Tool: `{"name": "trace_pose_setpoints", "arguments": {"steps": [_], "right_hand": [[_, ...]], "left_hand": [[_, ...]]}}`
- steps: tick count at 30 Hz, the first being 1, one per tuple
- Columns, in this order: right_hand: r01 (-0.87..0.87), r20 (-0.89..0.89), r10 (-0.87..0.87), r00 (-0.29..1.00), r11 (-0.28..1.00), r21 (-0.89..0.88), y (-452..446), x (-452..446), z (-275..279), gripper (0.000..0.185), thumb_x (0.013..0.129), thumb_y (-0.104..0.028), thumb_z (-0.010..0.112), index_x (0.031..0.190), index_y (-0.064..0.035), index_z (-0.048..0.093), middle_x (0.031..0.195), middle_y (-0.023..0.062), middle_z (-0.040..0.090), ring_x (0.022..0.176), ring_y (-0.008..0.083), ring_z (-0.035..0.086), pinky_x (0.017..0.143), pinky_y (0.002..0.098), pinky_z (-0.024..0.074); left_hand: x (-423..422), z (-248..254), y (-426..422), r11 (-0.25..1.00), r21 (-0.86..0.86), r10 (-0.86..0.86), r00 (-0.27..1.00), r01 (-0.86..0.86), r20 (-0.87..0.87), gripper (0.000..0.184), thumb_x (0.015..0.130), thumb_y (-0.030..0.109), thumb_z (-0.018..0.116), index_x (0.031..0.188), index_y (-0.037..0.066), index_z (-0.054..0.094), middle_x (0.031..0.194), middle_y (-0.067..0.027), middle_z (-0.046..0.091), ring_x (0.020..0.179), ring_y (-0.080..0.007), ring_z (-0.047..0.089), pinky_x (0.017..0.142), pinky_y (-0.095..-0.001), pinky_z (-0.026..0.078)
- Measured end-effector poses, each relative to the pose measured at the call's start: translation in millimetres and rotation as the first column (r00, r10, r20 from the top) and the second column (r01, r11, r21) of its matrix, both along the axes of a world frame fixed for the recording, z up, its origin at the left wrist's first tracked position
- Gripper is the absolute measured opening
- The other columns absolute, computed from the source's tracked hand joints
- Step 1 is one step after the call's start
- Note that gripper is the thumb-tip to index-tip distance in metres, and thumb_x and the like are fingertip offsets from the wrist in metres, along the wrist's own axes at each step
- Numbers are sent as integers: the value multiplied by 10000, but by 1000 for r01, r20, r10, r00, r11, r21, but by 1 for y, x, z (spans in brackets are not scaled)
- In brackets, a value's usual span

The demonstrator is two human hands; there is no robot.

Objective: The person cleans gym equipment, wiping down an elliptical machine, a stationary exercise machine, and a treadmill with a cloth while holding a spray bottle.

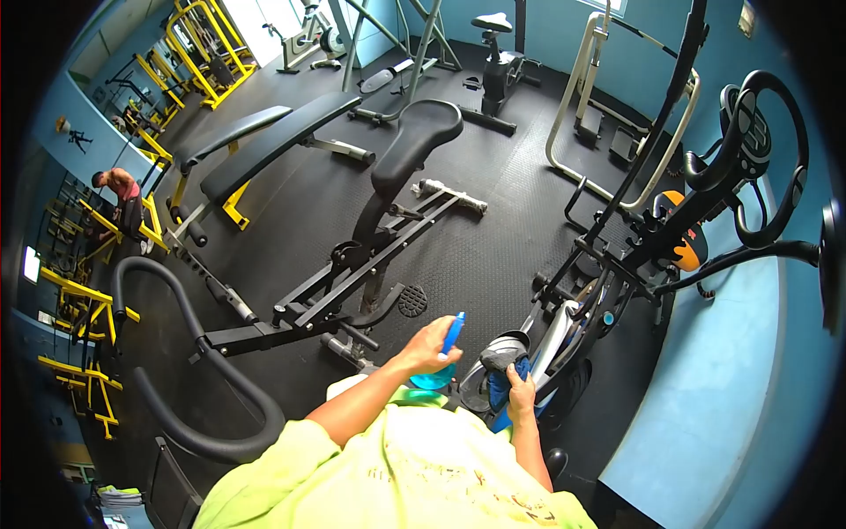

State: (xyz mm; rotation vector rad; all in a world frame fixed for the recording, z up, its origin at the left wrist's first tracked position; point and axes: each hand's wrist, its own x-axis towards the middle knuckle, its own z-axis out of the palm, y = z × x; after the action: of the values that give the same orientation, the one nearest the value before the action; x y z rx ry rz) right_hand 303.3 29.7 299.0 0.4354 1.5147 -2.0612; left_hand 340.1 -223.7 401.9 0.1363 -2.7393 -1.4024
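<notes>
My left hand (429, 346) is closed around the neck of a spray bottle (434, 379), which has a blue trigger head and blue-green liquid inside. The bottle is upright or slightly tilted in front of my yellow-green shirt. In my right hand (522, 393) is a bunched dark grey and blue cloth (502, 355), gripped with the thumb on top. The cloth is close to the elliptical machine (564, 335) at my right, near its grey and blue lower parts. Whether it touches the machine I cannot tell.
A black exercise machine with a padded seat (423, 132) and curved handlebar (185, 353) stands at front left. Beyond are a bench (282, 141) and an exercise bike (500, 75). A light-blue ledge (705, 388) runs along the right. Another person (123, 194) stands among yellow frames, far left.
</notes>
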Motion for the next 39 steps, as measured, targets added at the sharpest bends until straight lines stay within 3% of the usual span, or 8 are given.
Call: {"name": "trace_pose_setpoints", "arguments": {"steps": [6,8,16,19,21,26,30,39], "right_hand": [[-11,-171,36,985,990,144,8,-6,2,182,921,-179,683,1043,-46,660,900,-47,608,799,71,537,738,240,440],[32,-198,4,980,983,181,12,-8,-6,204,921,-182,685,1058,-36,654,924,-37,612,814,79,542,756,249,446],[89,-170,-73,983,992,91,29,-7,-3,326,939,-172,651,1212,-1,603,1086,29,643,951,144,603,872,293,472],[92,-126,-81,989,993,77,24,-21,5,390,951,-186,634,1280,8,553,1151,72,641,1024,183,613,934,316,461],[68,-98,-59,993,994,89,10,-45,22,385,955,-187,630,1277,9,552,1167,87,638,1039,189,614,943,324,463],[-106,-210,160,965,963,247,-35,-158,27,356,885,-123,708,1200,4,602,1046,24,637,908,135,600,856,277,470],[-276,-344,382,858,906,320,-133,-271,83,382,812,-75,743,1167,-13,617,990,-9,632,845,93,581,804,260,472],[-132,-411,230,882,958,253,-205,-398,120,361,794,-62,775,1123,-34,631,969,-35,621,845,86,567,796,243,462]], "left_hand": [[-42,4,4,994,62,-88,996,87,14,588,765,195,730,1273,9,501,1020,-149,598,782,-205,671,777,-348,532],[-47,-1,-6,989,137,-66,997,60,34,609,723,219,698,1243,-5,475,1083,-230,568,1006,-393,592,882,-437,480],[-60,-20,-70,981,148,121,992,-124,30,633,716,251,683,1254,-1,463,1061,-233,560,981,-394,586,883,-437,477],[-69,-28,-95,983,35,182,983,-182,-3,568,745,233,690,1226,8,487,945,-151,573,823,-277,643,771,-389,507],[-76,-34,-108,972,-14,231,969,-233,-90,549,737,233,674,1199,4,486,917,-166,557,850,-331,618,771,-413,492],[-113,-45,-142,957,114,259,962,-268,86,631,737,241,669,1279,-5,459,1098,-234,564,1035,-400,575,901,-438,471],[-165,-35,-170,971,90,208,970,-220,127,636,733,235,682,1282,7,457,1131,-228,561,1054,-407,570,912,-440,469],[-258,-25,-203,937,102,336,942,-333,-13,582,735,208,694,1250,22,497,1103,-176,578,967,-327,630,851,-411,506]]}}
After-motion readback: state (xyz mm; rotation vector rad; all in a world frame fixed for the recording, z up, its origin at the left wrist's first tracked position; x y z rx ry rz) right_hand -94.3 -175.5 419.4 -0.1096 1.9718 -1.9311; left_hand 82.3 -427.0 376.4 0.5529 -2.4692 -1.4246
